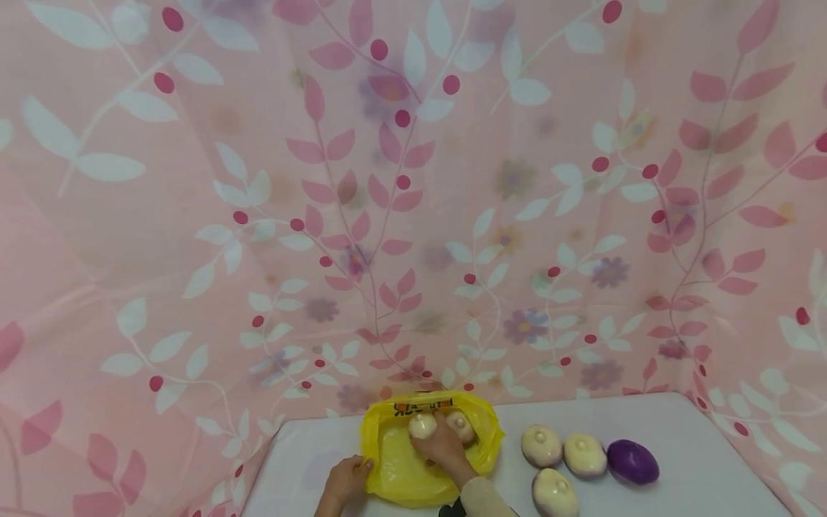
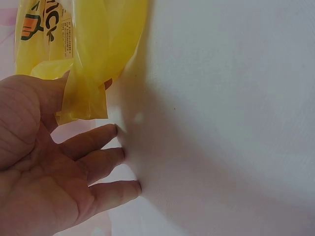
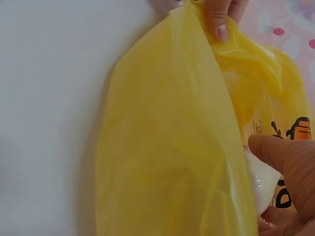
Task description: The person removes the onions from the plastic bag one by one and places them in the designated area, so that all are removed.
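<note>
A yellow plastic bag (image 1: 403, 470) with dark print lies open on the table. My left hand (image 1: 344, 482) pinches its left edge between thumb and index finger; in the left wrist view the other fingers of that hand (image 2: 74, 172) are spread below the yellow plastic (image 2: 98, 44). Inside the bag my right hand (image 1: 444, 446) holds a pale round object (image 1: 423, 426), with a second one (image 1: 461, 426) just to its right. From the right wrist, the bag's side (image 3: 162, 128) hides part of the pale object (image 3: 262, 182) under my right hand (image 3: 290, 172).
Right of the bag on the white table (image 1: 685, 445) are three pale round objects, two at the back (image 1: 541, 446) (image 1: 584, 454) and one nearer (image 1: 555, 493). A purple oval object (image 1: 633, 462) lies at the right end. Patterned pink cloth (image 1: 439, 215) hangs behind.
</note>
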`<state>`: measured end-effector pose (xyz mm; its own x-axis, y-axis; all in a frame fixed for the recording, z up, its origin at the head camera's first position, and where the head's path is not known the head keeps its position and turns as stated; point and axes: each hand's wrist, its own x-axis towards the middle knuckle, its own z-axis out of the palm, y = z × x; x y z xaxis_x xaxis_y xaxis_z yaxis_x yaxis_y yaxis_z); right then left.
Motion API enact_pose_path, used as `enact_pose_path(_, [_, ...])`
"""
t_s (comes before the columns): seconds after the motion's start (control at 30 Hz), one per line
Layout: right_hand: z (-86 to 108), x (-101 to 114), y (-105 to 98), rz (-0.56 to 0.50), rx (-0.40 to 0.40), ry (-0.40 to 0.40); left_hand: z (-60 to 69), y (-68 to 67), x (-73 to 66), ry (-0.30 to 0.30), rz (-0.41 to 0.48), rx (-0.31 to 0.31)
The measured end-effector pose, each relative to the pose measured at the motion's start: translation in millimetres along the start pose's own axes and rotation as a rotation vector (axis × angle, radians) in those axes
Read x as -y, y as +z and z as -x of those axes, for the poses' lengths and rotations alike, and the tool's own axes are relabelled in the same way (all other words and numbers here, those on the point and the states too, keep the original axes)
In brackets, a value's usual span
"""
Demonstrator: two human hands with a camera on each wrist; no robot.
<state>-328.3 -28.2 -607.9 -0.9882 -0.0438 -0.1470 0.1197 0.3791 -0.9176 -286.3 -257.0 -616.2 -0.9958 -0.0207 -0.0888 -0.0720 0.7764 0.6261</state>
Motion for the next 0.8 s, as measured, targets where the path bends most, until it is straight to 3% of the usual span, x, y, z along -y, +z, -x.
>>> enact_pose_path(0.33, [2.7,4.1,1.0,0.038,-0.005,0.003,-1.0,-0.8,-2.2,-0.027,0.009,0.023])
enact_pose_path(0.53, [-0.3,2.6,4.0,0.076,0.000,0.054,0.0,0.0,-3.7,-0.054,0.025,0.036])
enact_pose_path(0.8, [3.5,4.6,3.4,0.064,0.005,0.018,0.5,-1.0,-1.7,-0.019,-0.003,0.009])
